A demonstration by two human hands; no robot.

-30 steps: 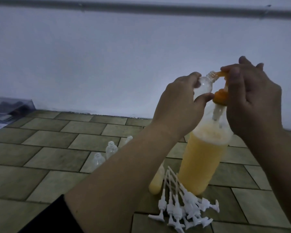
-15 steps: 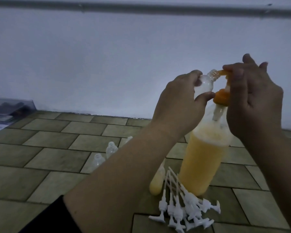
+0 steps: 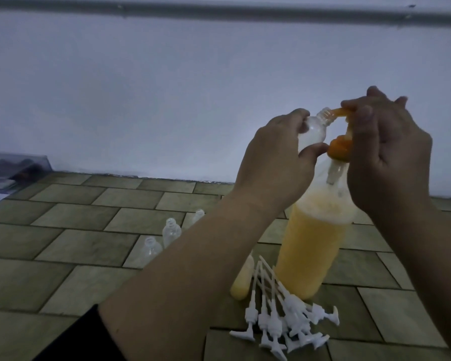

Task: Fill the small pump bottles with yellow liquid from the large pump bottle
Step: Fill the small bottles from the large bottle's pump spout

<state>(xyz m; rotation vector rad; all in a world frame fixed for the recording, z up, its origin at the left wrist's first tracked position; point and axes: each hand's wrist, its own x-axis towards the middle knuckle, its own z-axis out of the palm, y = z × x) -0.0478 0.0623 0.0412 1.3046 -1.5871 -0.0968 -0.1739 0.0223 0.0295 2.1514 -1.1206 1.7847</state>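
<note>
Plainly, the small clear bottle (image 3: 313, 131) is light, thin-walled plastic that would dent under a hard squeeze, and it looks smooth enough to slip, so the body below the threaded neck is the place to hold it. The left hand (image 3: 274, 162) does just that: its thumb curls under the body at about 5 o'clock and the fingertips close over the shoulder at about 10 o'clock, pinching the bottle tilted with its mouth toward 2 o'clock. The mouth sits against the orange spout (image 3: 417, 113) of the large pump bottle (image 3: 315, 246), though whether the tip is inside the neck cannot be told.

The large bottle stands upright on the tiled floor (image 3: 89, 230), over half full of yellow liquid, so I judge it heavy and steady enough to take a downward push. The right hand (image 3: 385, 152) is curled over the pump head, fingers close together on top of it at 12 o'clock of the orange collar (image 3: 339, 149).

At 8 o'clock from the large bottle, 3 empty small bottles (image 3: 171, 231) stand apart. 1 filled small bottle (image 3: 242, 282) stands just beside its base, with a heap of white pump tops (image 3: 284, 321) lying at 6 o'clock.
</note>
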